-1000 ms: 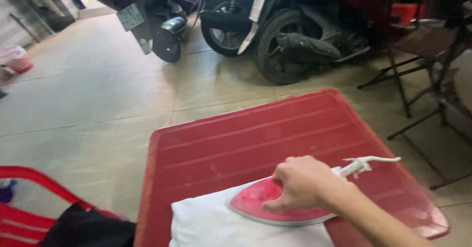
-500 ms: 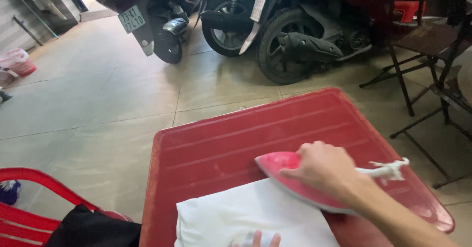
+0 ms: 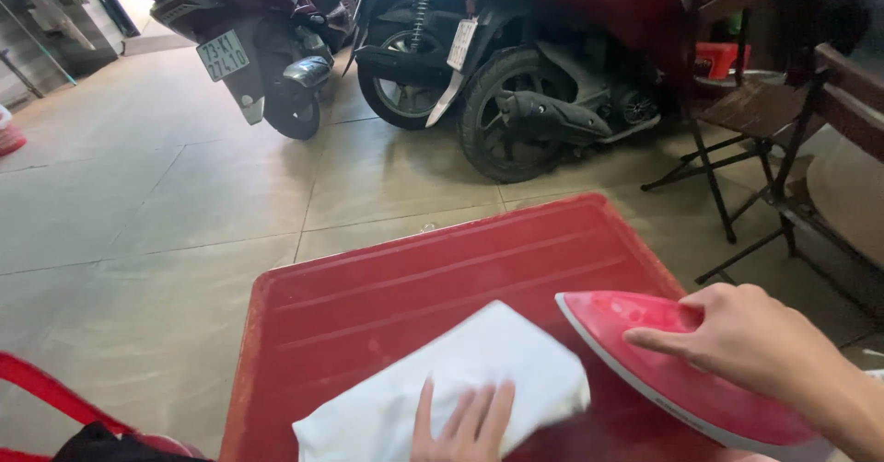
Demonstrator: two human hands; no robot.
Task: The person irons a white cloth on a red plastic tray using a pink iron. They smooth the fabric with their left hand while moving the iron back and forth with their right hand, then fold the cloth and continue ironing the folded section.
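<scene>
We see a tiled floor (image 3: 166, 195) with two parked scooters (image 3: 516, 66) at the back and a folding chair (image 3: 783, 121) to the right. Nearer us stands a red plastic table (image 3: 387, 296). On it, toward its near edge, lies a folded white cloth (image 3: 460, 370). Beside the cloth, at the table's right edge, a pink iron (image 3: 672, 370) is tilted nose-up, our right hand (image 3: 746, 342) clamped on its handle. Our left hand (image 3: 465, 421) lies flat on the cloth, fingers spread.
</scene>
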